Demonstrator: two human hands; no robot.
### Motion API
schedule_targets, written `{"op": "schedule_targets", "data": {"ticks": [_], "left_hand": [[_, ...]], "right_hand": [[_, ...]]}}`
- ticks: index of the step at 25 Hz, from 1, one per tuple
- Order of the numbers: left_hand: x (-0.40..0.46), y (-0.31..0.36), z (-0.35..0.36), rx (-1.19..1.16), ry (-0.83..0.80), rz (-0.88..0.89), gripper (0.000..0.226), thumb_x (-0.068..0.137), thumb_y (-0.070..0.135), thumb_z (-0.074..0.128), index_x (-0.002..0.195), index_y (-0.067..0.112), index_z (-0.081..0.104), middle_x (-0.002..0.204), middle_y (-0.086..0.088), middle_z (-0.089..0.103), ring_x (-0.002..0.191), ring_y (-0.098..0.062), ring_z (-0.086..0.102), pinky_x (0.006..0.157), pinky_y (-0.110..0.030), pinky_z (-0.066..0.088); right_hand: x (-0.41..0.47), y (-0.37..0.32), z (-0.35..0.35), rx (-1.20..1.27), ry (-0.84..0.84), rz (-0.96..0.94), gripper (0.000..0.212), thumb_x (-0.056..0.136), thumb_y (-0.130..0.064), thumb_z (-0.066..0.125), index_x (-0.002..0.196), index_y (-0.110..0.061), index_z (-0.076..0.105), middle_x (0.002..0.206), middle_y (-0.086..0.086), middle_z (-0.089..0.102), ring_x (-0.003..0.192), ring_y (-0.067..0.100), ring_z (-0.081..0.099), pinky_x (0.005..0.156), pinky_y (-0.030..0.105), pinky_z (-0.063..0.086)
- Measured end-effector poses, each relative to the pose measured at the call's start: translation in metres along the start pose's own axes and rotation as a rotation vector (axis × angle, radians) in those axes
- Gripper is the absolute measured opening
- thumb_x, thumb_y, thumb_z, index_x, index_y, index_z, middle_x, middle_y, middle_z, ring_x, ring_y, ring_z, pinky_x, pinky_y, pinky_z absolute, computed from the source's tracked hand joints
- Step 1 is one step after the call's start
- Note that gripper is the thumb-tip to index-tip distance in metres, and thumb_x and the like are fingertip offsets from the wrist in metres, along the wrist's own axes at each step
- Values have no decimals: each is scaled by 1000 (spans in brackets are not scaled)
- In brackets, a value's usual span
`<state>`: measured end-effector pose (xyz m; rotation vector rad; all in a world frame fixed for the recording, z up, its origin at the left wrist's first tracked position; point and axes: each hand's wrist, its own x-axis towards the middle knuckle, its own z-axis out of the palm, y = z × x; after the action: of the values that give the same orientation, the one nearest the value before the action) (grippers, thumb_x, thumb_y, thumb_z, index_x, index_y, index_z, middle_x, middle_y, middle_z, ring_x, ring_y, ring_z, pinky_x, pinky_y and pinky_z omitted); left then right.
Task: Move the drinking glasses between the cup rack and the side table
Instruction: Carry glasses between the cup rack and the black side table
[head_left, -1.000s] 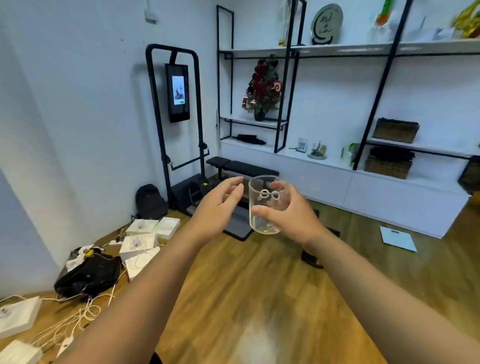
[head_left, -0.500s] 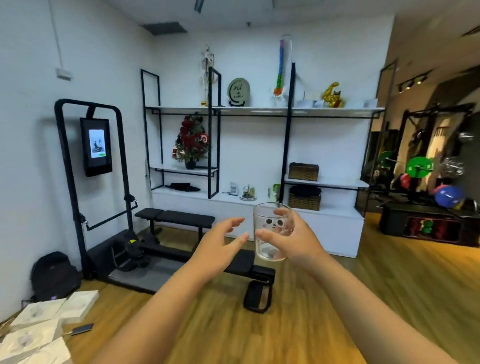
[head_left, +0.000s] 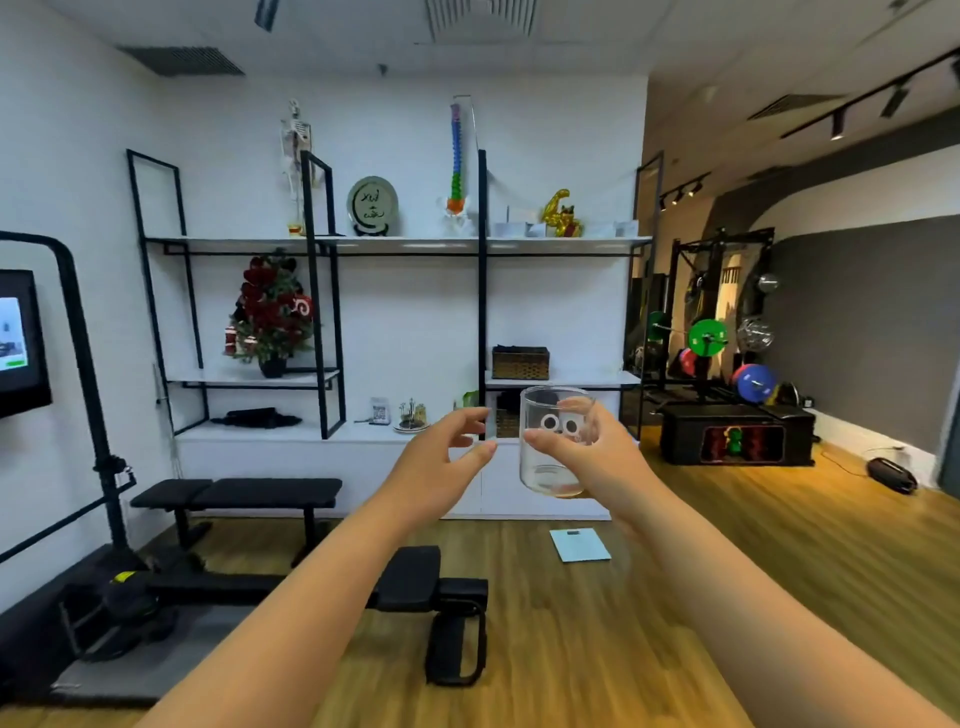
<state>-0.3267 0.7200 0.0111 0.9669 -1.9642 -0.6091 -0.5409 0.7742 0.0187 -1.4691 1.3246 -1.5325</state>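
Your right hand (head_left: 597, 457) grips the drinking glass (head_left: 555, 441) upright for carrying; your left hand (head_left: 441, 462), relaxed and holding nothing, hovers just left of the glass.

**What the view hides**

The right hand (head_left: 597, 457) covers the far side of the glass (head_left: 555, 441) — its fingers show only through the clear wall. The wall screen (head_left: 18, 340) is cut by the left edge. Items on the low shelf (head_left: 291, 431) are too small to identify — both forearms leave the bottom edge.
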Motion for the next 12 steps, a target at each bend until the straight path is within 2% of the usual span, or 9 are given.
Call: {"op": "schedule_targets", "data": {"ticks": [4, 8, 10, 12], "left_hand": [[39, -28, 14, -22, -56, 32, 43, 102, 42, 60, 145, 37, 53, 132, 21, 61, 122, 2, 57, 100, -22, 45], [72, -55, 29, -33, -83, 43, 44, 102, 42, 61, 145, 38, 52, 134, 21, 60, 125, 2, 55, 102, -24, 44], [93, -69, 35, -38, -52, 49, 44, 102, 42, 61, 145, 39, 53, 138, 22, 58, 128, 2, 52, 104, -23, 40], [113, -81, 42, -37, -27, 43, 44, 102, 41, 61, 145, 38, 53, 142, 23, 55, 131, 3, 49, 107, -24, 38]], "right_hand": [[30, 24, 3, -15, 63, 24, 62, 81, -44, 87, 131, -32, 54, 112, -17, 54, 105, 5, 60, 72, 38, 66], [64, 51, 0, 8, 94, 34, 49, 81, -32, 89, 118, -38, 57, 109, -18, 65, 91, -4, 68, 66, 29, 63], [86, 65, -6, 17, 92, 40, 48, 80, -31, 91, 112, -41, 56, 109, -19, 66, 91, -1, 70, 69, 35, 66], [107, 76, -14, 0, 100, 49, 54, 78, -34, 91, 118, -38, 56, 110, -18, 63, 95, 3, 67, 75, 41, 67]]}}
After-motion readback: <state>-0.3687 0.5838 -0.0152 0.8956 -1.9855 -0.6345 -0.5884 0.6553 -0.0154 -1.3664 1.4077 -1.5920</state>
